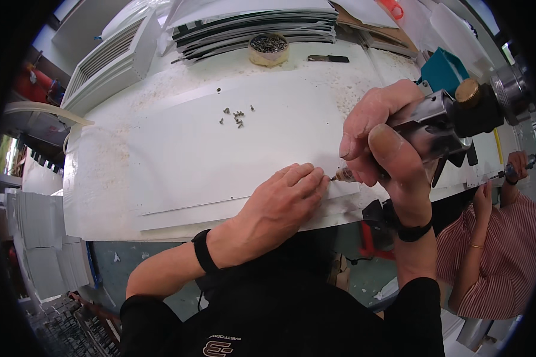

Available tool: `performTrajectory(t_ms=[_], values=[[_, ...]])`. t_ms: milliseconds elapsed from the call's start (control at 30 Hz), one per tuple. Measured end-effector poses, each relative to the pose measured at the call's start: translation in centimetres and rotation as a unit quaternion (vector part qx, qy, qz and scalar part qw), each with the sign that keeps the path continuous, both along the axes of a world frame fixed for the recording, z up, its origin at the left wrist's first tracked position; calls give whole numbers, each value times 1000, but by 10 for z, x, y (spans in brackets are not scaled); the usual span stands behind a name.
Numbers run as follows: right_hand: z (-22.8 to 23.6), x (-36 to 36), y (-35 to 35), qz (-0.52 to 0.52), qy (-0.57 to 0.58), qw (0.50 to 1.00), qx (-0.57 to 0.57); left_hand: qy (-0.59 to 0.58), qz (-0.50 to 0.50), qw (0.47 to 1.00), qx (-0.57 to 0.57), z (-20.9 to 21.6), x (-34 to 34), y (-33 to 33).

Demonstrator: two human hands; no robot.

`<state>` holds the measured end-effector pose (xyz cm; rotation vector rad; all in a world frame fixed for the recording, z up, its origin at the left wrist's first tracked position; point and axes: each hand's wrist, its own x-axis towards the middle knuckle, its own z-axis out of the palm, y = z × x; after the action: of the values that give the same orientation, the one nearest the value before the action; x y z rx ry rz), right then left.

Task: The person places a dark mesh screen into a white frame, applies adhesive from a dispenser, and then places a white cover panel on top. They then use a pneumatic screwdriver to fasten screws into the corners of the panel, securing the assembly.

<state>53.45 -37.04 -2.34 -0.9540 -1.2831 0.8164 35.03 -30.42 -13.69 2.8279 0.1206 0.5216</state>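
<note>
My right hand (pixel 387 134) is wrapped round a metal power screwdriver (pixel 432 119), its bit pointing left and down toward a white panel (pixel 190 157). Close beside the bit's tip, at the panel's right front part, are the fingertips of my left hand (pixel 289 193). The left fingers are pressed together and bent down; its thumb is hidden, and whatever they pinch is too small to make out. Several small screws (pixel 238 116) lie loose on the panel, farther back and to the left.
A round tub of screws (pixel 268 50) stands at the back, with a dark flat tool (pixel 328 59) to its right. Behind are stacked sheets (pixel 250 30); a louvred white frame (pixel 110 62) is at the left. At the right, a co-worker in a striped top (pixel 497 256) holds another driver.
</note>
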Motion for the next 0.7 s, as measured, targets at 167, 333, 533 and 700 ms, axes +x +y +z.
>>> performTrajectory(t_ms=[167, 333, 533, 700], values=[[-8, 8, -5, 7, 69, 998, 11, 4, 64, 996, -55, 38, -26, 26], [-10, 4, -9, 15, 38, 997, 70, 1, 270, 963, 7, 50, -57, 98], [-3, -5, -25, -80, 14, 993, 91, 35, 238, 970, -16, 47, -50, 124], [5, 5, -28, -119, 68, 988, 76, 81, 206, 975, 17, 45, -40, 137]])
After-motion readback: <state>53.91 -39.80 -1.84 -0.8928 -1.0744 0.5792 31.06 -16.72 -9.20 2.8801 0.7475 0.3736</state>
